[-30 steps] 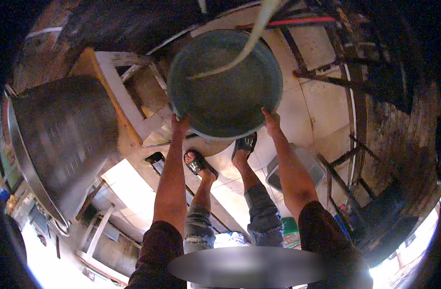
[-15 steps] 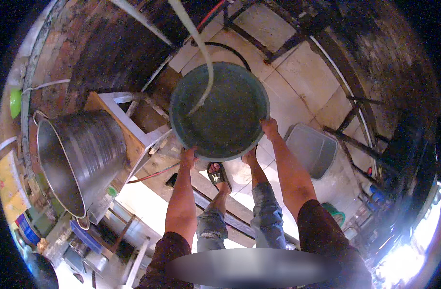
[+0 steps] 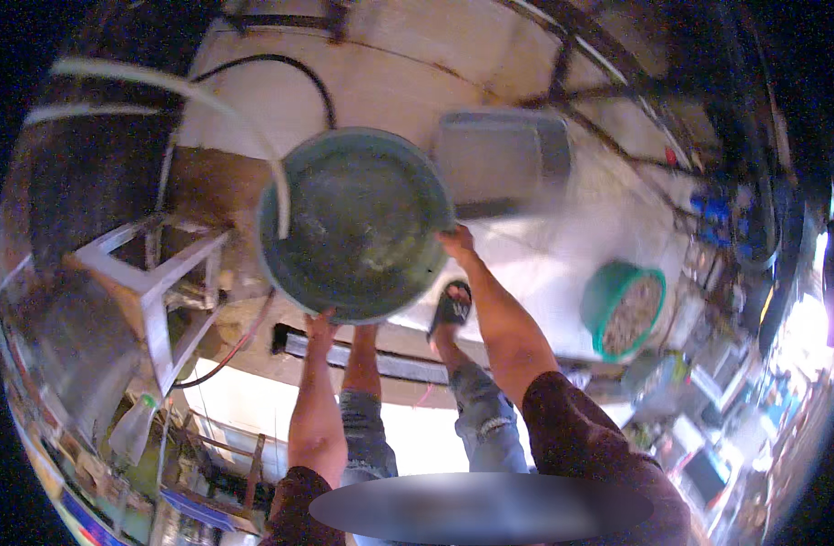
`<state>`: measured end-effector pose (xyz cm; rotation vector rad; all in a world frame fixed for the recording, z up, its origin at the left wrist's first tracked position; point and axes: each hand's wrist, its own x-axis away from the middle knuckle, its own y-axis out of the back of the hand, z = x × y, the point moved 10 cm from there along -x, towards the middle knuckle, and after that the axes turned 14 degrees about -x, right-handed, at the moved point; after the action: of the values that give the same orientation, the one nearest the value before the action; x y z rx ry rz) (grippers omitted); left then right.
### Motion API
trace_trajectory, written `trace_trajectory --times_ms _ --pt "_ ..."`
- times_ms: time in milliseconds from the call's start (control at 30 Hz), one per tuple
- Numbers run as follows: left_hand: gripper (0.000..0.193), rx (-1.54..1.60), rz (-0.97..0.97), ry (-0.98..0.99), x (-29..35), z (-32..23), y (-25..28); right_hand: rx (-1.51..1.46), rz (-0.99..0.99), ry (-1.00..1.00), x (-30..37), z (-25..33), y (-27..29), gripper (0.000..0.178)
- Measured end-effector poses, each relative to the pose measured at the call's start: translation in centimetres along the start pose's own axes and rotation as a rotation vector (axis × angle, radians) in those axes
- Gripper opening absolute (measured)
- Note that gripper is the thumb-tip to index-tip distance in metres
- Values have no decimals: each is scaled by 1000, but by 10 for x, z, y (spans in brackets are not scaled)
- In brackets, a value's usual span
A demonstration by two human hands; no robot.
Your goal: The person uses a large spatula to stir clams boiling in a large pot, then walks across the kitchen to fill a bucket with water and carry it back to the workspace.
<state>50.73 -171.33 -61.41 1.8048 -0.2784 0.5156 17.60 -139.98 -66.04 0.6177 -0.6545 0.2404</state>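
Tub ahead; left hand on near rim, right hand on right side.

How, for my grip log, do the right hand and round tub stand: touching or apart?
Touching: the head view shows the right hand gripping the round tub by its rim.

Dk brown elbow-length sleeves; L hand & R hand bare; faded blue cropped jeans w/ worn patches; blk open-toe sandal.
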Motion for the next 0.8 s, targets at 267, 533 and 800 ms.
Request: trace_trajectory --times_ms 267,533,800 --pt "39 1235 401 456 30 -102 -59 -307 -20 -244 64 -145 73 39" --pt "39 991 479 322 56 -175 -87 -191 -20 -301 157 -221 169 48" --pt "38 1303 726 921 77 -251 -147 -246 -94 -424 217 -337 261 48"
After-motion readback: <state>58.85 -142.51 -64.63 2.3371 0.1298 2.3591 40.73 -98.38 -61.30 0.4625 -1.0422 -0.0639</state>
